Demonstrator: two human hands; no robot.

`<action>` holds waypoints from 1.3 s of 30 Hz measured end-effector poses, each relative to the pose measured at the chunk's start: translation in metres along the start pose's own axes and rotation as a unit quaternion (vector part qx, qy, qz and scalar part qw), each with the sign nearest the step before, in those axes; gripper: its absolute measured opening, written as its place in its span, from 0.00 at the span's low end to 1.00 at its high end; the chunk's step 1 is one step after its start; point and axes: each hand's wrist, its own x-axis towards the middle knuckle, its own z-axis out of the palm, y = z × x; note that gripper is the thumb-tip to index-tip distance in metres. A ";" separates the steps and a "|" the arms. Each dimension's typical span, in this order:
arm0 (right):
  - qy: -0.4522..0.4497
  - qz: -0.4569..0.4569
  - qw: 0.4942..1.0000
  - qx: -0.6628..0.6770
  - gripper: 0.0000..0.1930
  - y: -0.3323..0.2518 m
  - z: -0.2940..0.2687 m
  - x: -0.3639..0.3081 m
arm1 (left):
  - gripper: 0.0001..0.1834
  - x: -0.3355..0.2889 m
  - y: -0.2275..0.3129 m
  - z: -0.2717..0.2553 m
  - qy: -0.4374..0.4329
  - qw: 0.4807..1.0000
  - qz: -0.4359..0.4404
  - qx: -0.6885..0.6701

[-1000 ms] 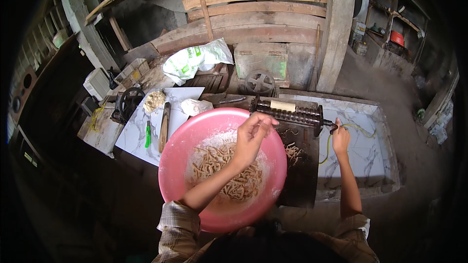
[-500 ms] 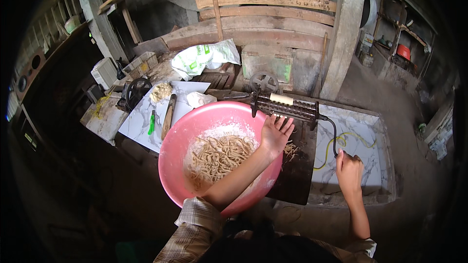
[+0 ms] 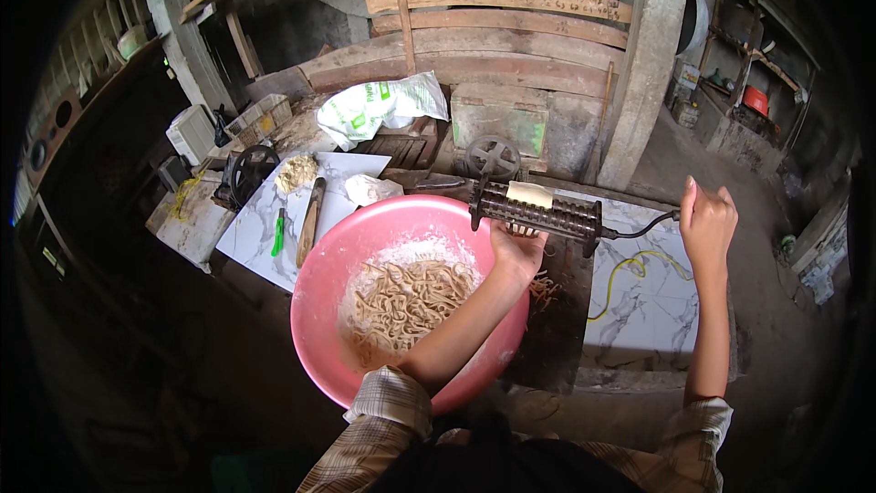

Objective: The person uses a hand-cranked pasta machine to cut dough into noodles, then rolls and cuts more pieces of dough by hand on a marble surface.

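Observation:
A hand-cranked noodle cutter point(image 3: 547, 215) with dark ridged rollers stands at the far right rim of the pink basin point(image 3: 316, 310). On its top lies a pale dough sheet point(image 3: 529, 194), and cut dough strands point(image 3: 522, 230) hang out below. Beneath them my left hand point(image 3: 518, 256) is held palm up, its fingers stretched out and partly hidden under the rollers. My right hand point(image 3: 710, 217) is closed round the end of the crank handle point(image 3: 639, 232), out to the right. Floured noodles point(image 3: 411, 301) lie heaped in the basin under my left forearm.
Left of the basin, a marbled board point(image 3: 251, 236) carries a dough lump point(image 3: 297, 173), a green-handled knife point(image 3: 278, 232) and a wooden stick point(image 3: 311, 222). A white-green sack point(image 3: 383, 108) lies behind. Yellow string point(image 3: 630, 265) rests on the right slab. A concrete post point(image 3: 643, 73) rises beyond.
My right hand has swung the crank up and outward to the right. My left hand has moved closer under the rollers, and the dough strands now hang lower over it.

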 end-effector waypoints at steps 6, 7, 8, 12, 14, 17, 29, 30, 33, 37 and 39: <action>0.010 0.082 0.997 -0.001 0.22 0.016 0.074 0.010 | 0.17 0.003 0.004 -0.007 -0.010 1.000 -0.008 0.019; -0.029 0.122 0.992 0.006 0.24 0.017 0.087 0.010 | 0.16 0.003 0.004 -0.008 -0.008 1.000 -0.002 0.020; -0.069 0.162 0.984 0.014 0.26 0.017 0.100 0.008 | 0.16 0.003 0.005 -0.008 -0.006 1.000 0.004 0.022; -0.154 0.222 0.962 0.032 0.28 0.044 0.171 -0.046 | 0.15 0.010 -0.006 -0.005 0.041 0.999 -0.012 0.008; -0.168 0.224 0.959 0.043 0.25 0.048 0.202 -0.093 | 0.15 0.017 -0.010 -0.011 0.021 1.000 -0.005 0.020; -0.171 0.166 0.969 0.066 0.22 -0.009 0.184 -0.149 | 0.14 0.016 0.003 -0.013 0.036 0.999 0.011 0.023; -0.232 0.210 0.938 0.151 0.18 -0.069 -0.025 -0.139 | 0.17 0.021 0.000 -0.013 0.026 0.998 -0.020 0.046; -0.202 0.190 0.950 0.145 0.16 -0.068 -0.035 -0.129 | 0.17 0.023 0.000 -0.015 0.020 0.998 -0.023 0.049; -0.091 0.136 0.984 0.076 0.14 -0.059 -0.048 -0.096 | 0.17 0.020 -0.001 -0.013 0.033 0.998 -0.028 0.046; 0.032 0.068 0.996 0.037 0.16 -0.029 -0.028 -0.048 | 0.16 0.015 0.003 -0.008 0.067 0.995 -0.026 0.066; 0.063 0.082 0.994 0.044 0.17 -0.012 -0.011 -0.023 | 0.16 0.015 0.002 -0.009 0.057 0.996 -0.033 0.065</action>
